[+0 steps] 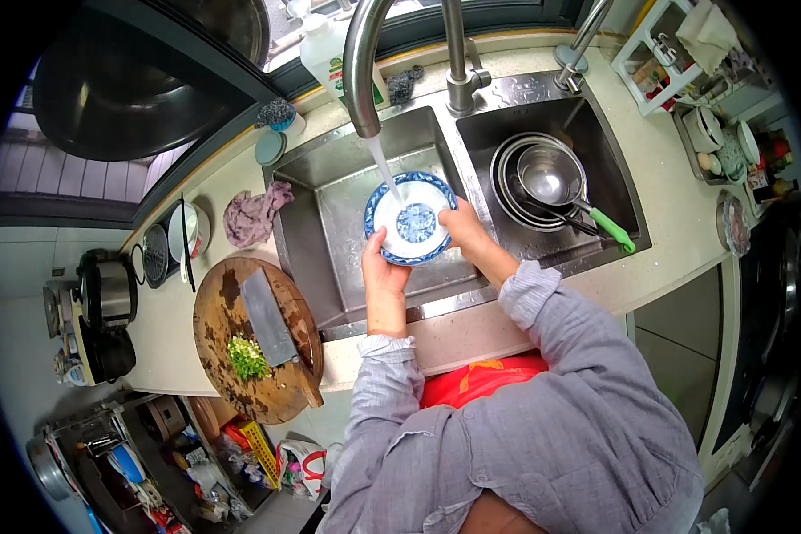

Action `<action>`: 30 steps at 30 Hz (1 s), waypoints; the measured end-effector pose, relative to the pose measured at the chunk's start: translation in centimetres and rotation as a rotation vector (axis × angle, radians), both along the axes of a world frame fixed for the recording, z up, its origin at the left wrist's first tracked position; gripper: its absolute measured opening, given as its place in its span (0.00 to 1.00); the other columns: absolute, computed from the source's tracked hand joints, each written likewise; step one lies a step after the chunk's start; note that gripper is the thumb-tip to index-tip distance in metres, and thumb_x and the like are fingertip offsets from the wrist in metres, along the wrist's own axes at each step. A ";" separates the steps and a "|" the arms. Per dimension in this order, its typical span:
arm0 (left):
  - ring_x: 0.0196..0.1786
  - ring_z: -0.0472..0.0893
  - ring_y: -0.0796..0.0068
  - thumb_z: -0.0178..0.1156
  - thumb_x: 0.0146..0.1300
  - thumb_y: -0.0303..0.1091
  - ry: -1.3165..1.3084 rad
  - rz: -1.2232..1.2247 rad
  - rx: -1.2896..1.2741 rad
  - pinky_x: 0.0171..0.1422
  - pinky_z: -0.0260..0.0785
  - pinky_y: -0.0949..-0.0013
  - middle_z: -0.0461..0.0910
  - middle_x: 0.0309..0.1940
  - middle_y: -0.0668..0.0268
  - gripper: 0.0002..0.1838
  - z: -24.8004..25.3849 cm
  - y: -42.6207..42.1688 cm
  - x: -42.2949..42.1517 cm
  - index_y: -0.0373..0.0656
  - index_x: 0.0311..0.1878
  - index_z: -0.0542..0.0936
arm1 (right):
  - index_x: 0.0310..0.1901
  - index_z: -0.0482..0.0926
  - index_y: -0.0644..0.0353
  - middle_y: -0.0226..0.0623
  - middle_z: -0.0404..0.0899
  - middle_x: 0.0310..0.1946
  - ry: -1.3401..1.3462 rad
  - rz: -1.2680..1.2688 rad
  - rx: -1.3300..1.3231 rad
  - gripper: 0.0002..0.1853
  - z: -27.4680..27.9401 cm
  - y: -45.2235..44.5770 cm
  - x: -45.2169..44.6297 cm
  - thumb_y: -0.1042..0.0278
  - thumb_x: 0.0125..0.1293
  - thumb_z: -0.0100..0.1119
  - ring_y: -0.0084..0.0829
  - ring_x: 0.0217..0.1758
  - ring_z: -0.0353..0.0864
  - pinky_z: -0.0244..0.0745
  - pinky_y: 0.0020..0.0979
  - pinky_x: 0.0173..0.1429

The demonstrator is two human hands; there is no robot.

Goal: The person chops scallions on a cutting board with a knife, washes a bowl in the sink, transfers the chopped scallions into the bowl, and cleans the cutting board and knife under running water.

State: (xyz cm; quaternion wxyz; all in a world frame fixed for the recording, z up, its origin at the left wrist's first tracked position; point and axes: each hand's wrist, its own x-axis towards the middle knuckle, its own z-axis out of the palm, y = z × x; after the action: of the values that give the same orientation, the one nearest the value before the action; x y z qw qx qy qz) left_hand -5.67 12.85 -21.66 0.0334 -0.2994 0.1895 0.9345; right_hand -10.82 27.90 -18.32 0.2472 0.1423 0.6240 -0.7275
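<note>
A white plate with a blue patterned rim and centre is held over the left basin of the steel sink. Water runs from the curved faucet onto its upper left part. My left hand grips the plate's lower left edge, thumb on the rim. On the right edge, my right hand is closed round the rim, with its fingers partly hidden beneath. The plate's face is tilted up toward me.
Stacked bowls and a green-handled pan sit in the right basin. Left of the sink, a round chopping board bears a cleaver and chopped greens. A purple cloth lies by the sink.
</note>
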 end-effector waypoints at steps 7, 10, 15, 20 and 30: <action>0.54 0.77 0.59 0.50 0.65 0.23 -0.170 -0.042 -0.239 0.58 0.73 0.53 0.76 0.53 0.56 0.17 -2.4 1.1 -0.5 0.38 0.58 0.69 | 0.53 0.74 0.61 0.53 0.79 0.42 0.487 0.058 0.455 0.23 0.6 0.4 0.0 0.73 0.52 0.47 0.51 0.47 0.78 0.72 0.42 0.52; 0.49 0.80 0.60 0.52 0.64 0.23 -0.181 -0.011 -0.090 0.52 0.77 0.56 0.78 0.48 0.56 0.15 -4.1 2.6 -0.2 0.36 0.54 0.71 | 0.55 0.72 0.61 0.55 0.77 0.46 0.560 0.028 0.471 0.24 1.0 0.2 0.1 0.75 0.53 0.47 0.52 0.50 0.76 0.70 0.41 0.56; 0.37 0.82 0.65 0.56 0.62 0.23 -0.217 -0.083 -0.041 0.36 0.81 0.69 0.80 0.36 0.61 0.10 -2.7 4.3 0.7 0.38 0.46 0.73 | 0.58 0.70 0.62 0.55 0.74 0.51 0.625 -0.084 0.399 0.27 -0.6 -0.2 0.5 0.78 0.52 0.46 0.49 0.53 0.75 0.70 0.39 0.57; 0.43 0.81 0.60 0.55 0.57 0.17 -0.184 -0.064 -0.146 0.47 0.80 0.61 0.78 0.43 0.57 0.19 -2.7 2.9 0.7 0.37 0.53 0.70 | 0.44 0.76 0.64 0.51 0.81 0.36 0.445 -0.056 0.269 0.16 -3.4 -0.3 -0.2 0.68 0.53 0.53 0.47 0.43 0.80 0.73 0.39 0.48; 0.38 0.82 0.56 0.47 0.44 0.14 -0.206 -0.052 -0.376 0.30 0.83 0.60 0.76 0.44 0.52 0.32 0.5 -0.1 1.7 0.37 0.59 0.65 | 0.47 0.75 0.63 0.48 0.81 0.39 0.679 -0.288 0.577 0.18 0.6 5.7 -14.3 0.59 0.60 0.54 0.42 0.44 0.81 0.72 0.38 0.51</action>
State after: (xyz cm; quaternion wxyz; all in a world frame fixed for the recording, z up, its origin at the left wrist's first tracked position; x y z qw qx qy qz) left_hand -3.96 12.71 -21.14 0.0205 -0.3894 0.3636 0.8460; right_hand -25.08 33.56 -17.71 -0.1243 0.0443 0.8202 -0.5567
